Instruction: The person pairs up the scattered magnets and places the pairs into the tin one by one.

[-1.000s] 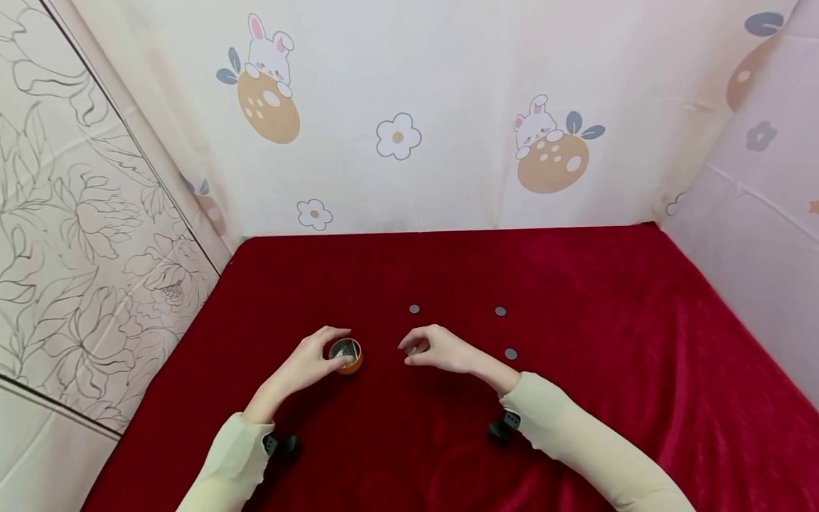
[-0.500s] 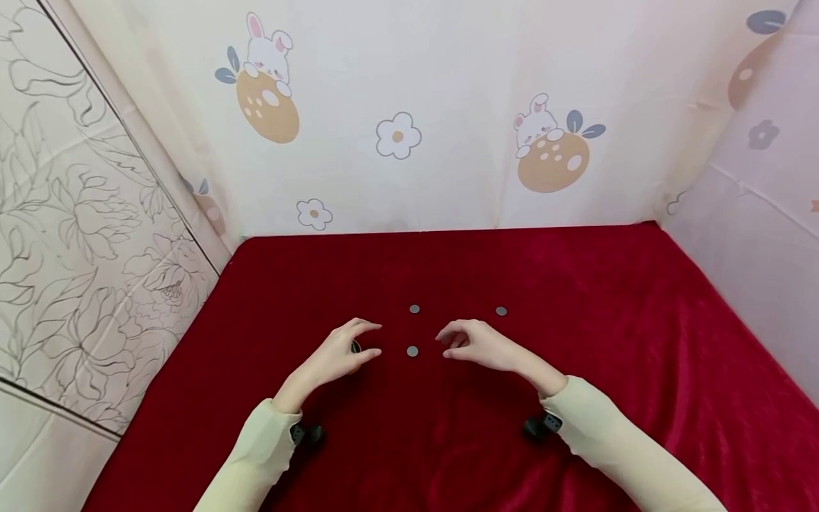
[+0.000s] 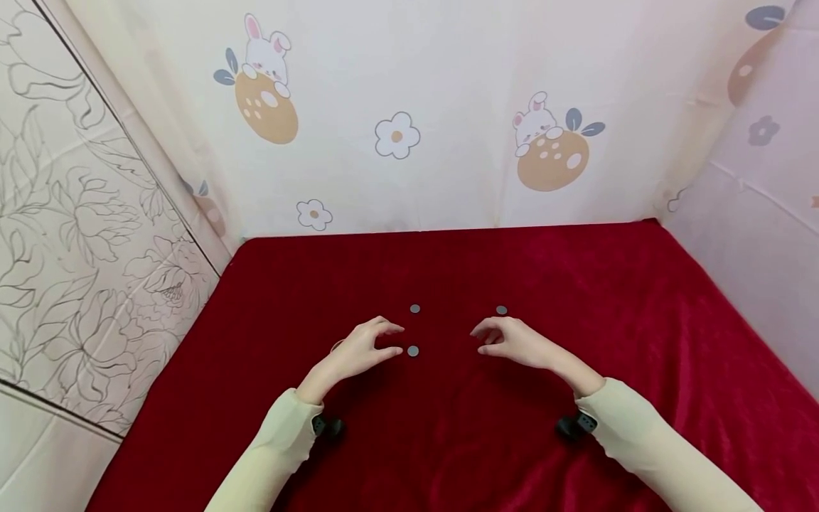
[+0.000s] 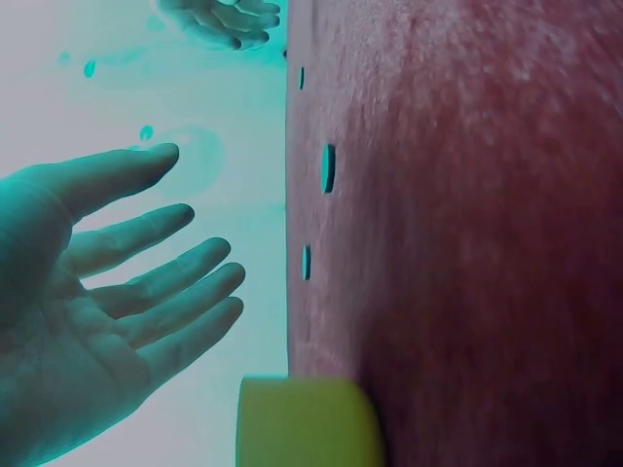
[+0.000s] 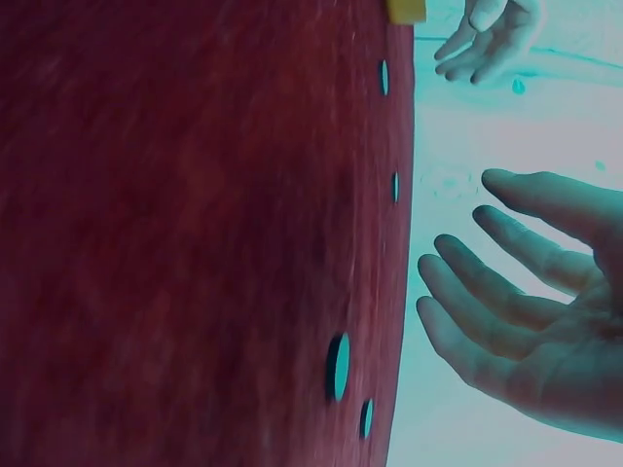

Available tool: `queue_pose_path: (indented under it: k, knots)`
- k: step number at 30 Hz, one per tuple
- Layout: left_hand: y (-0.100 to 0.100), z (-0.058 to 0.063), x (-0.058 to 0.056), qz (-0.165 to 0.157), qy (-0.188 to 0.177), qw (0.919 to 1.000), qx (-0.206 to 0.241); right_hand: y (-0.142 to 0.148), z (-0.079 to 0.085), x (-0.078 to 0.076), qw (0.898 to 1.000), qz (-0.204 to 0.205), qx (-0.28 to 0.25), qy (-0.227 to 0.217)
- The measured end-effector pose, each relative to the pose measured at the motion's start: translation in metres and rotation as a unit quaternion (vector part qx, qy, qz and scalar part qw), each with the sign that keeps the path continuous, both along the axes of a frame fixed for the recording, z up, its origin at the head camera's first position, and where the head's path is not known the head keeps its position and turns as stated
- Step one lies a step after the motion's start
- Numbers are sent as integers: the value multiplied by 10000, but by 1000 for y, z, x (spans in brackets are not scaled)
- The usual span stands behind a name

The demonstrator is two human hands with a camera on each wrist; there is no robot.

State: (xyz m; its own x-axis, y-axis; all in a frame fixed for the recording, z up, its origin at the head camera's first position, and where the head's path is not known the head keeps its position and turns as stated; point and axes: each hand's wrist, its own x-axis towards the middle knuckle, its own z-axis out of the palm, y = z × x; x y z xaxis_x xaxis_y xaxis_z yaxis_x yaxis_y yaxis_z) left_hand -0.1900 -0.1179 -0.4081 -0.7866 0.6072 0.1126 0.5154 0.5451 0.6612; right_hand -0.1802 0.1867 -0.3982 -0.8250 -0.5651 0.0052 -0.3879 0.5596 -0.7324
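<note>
My left hand [image 3: 361, 348] hovers over the cloth with fingers relaxed and apart, holding nothing. Its fingertips are right beside a small grey disc [image 3: 412, 351], coin-sized. Behind that hand a round tin [image 3: 336, 345] is mostly hidden in the head view; the left wrist view has it as a yellow cylinder [image 4: 307, 423]. Farther right, my right hand [image 3: 521, 345] is likewise loose and holds nothing. Beyond it lies another grey disc [image 3: 502, 310], and a third disc [image 3: 415, 308] lies at the back left. One near-right disc [image 5: 340, 367], hidden in the head view, shows beside the right hand.
A dark red velvet cloth [image 3: 448, 427] covers the table. Behind stands a pale curtain [image 3: 461, 85] with rabbit prints, and a flower-patterned panel [image 3: 83, 213] is on the left. Each wrist bears a small black camera.
Both hands have moved right. The left hand has left the tin, which it now covers from view. The right hand has uncovered the near-left disc and now hides the near-right one.
</note>
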Motion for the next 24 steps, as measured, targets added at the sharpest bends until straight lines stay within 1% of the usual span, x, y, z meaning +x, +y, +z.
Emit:
queue_pose_path:
  k: [2, 5, 10, 12, 17, 21, 24]
  knots:
    - [3, -1, -1, -47, -30, 10000, -4, 5, 0, -1, 10000, -43, 62, 14]
    - [7, -3, -3, -128, -84, 9999, -55, 13, 0, -2, 9998, -112, 127, -119]
    - [11, -5, -6, -173, -200, 9993, -254, 24, 1, -3, 9993, -47, 210, -308]
    - [12, -5, -7, -202, -225, 9990, -324, 28, 1, -4, 9993, -22, 307, -234]
    - [16, -9, -10, -315, -158, 9982, -489, 34, -2, -5, 9983, -59, 578, -35]
    - [19, -13, -10, -384, -80, 9975, -588, 37, -4, -5, 9978, -69, 649, -135]
    - [22, -15, -11, -410, -96, 9968, -681, 38, -7, -5, 9977, -23, 657, -178]
